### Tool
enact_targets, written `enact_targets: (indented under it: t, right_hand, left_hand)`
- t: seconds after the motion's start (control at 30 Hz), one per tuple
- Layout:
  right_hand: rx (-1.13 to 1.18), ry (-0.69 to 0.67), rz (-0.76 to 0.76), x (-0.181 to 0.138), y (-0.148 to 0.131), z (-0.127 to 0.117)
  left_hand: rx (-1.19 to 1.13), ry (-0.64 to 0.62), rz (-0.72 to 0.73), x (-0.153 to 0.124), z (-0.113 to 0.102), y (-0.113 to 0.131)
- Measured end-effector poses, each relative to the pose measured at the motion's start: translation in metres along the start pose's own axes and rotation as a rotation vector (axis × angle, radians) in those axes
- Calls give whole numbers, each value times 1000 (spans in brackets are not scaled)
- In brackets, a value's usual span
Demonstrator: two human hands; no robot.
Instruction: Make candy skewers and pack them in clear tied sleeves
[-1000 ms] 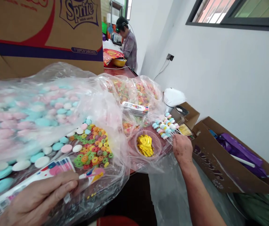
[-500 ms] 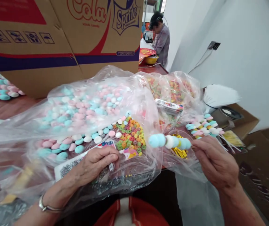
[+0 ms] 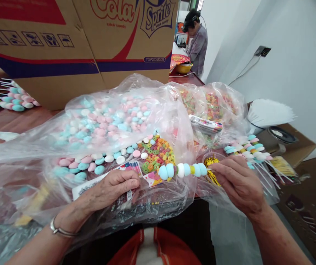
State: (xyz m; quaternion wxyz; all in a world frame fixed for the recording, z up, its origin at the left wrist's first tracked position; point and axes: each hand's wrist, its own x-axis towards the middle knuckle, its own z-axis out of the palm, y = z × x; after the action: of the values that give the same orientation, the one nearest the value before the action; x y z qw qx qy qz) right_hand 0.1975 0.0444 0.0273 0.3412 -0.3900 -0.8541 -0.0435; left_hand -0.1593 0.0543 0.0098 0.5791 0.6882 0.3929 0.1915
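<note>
My right hand (image 3: 239, 184) pinches the stick of a candy skewer (image 3: 182, 170) strung with blue, white and yellow sweets, which points left toward my other hand. My left hand (image 3: 111, 189) is closed on a printed wrapper sleeve (image 3: 132, 167) lying on a clear plastic bag (image 3: 97, 132) full of pink, blue and white candies. A patch of small coloured ring candies (image 3: 156, 152) lies in the bag just above the skewer's tip.
A pile of finished skewers (image 3: 248, 149) lies at the right, another pile of skewers (image 3: 14, 99) at the far left. Gold twist ties (image 3: 211, 162) sit in a clear bowl. A big Cola/Sprite carton (image 3: 77, 40) stands behind. A second person (image 3: 198, 40) works at the table's far end.
My right hand has picked one skewer from the right pile and brought it left toward my left hand. The view has swung left. My left hand stays on the wrapper.
</note>
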Motion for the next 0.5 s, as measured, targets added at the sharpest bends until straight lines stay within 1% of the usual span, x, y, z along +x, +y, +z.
enact_targets:
  t: [0.13, 0.33, 0.43, 0.5]
  right_hand:
    - [-27, -8, -66, 0, -1, 2]
    - [-51, -3, -69, -1, -1, 3]
    - [-44, -4, -77, -3, -1, 3]
    - [-55, 8, -76, -4, -1, 3]
  left_hand:
    - [-42, -20, -35, -1, -1, -1]
    - [-106, -63, -99, -2, -2, 1]
    - [-186, -68, -141, -4, -2, -5]
    - [-243, -73, -145, -5, -2, -11]
